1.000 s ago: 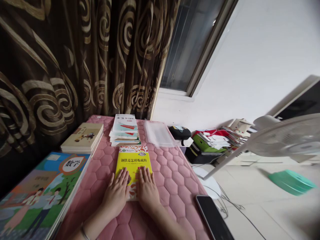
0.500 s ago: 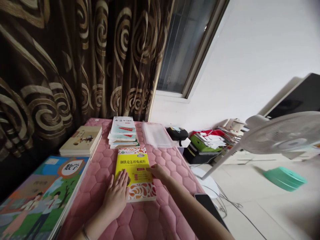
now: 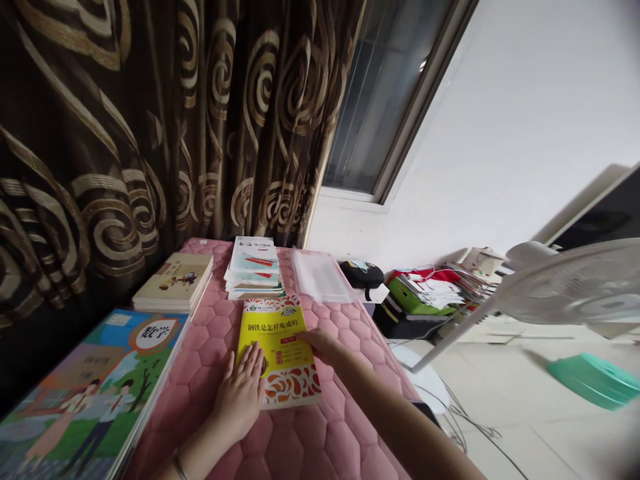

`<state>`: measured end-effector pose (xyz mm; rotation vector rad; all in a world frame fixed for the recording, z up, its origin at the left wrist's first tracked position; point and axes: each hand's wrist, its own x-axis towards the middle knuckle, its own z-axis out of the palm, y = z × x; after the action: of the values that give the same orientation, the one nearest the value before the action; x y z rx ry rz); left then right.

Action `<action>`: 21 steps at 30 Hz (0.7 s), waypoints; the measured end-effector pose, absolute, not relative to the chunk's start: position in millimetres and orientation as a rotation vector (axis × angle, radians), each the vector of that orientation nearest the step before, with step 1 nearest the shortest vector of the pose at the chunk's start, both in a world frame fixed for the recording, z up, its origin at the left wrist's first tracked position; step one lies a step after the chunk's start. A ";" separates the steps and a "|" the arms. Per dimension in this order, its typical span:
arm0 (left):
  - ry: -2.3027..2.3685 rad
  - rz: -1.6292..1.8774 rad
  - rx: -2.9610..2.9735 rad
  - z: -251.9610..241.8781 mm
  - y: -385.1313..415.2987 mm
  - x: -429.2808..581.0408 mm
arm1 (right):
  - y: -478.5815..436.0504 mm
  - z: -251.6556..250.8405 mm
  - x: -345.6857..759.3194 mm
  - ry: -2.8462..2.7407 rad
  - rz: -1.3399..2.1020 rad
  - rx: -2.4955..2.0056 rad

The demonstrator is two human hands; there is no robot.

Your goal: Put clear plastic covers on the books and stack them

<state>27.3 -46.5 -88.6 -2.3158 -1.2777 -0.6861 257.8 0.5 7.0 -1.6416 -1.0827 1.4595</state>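
A yellow paperback book [image 3: 285, 343] with red and orange patterned bands lies face up on the pink quilted cover. My left hand [image 3: 241, 393] rests flat on its lower left part, fingers stretched out over the cover. At the book's right edge, my right hand [image 3: 320, 341] has its fingers closed on the edge; the fingertips underneath are hidden. Just beyond the book sits a pile of white and teal booklets [image 3: 254, 260]. To the left are a stack of beige books [image 3: 175, 280] and a stack topped by a blue and green math textbook [image 3: 95, 393].
Clear plastic sleeves [image 3: 323, 275] lie at the far right of the pink surface, near a black case [image 3: 361, 273]. A white standing fan [image 3: 565, 287] is on the right, with cables on the floor below. Dark patterned curtains [image 3: 200, 120] hang along the left.
The view has shifted slightly, so everything sits a little further right. Both hands stay on the yellow book, which has barely moved on the pink cover.
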 end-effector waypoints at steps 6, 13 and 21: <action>-1.409 -0.601 -2.427 -82.2 -49.2 29.7 | -13.3 10.9 244.1 -1.053 1.616 -1.444; -1.537 -0.661 -2.574 -48.1 -43.7 57.0 | 14.8 82.6 239.4 -1.315 1.176 -1.521; -1.699 -0.837 -2.690 -38.9 -1.8 115.6 | -13.0 127.9 199.0 -2.313 -0.044 -1.689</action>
<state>115.6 -1.8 -38.9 -2.6904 -1.6988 -0.8371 199.0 -13.0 127.9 -1.6886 -2.3129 -0.0441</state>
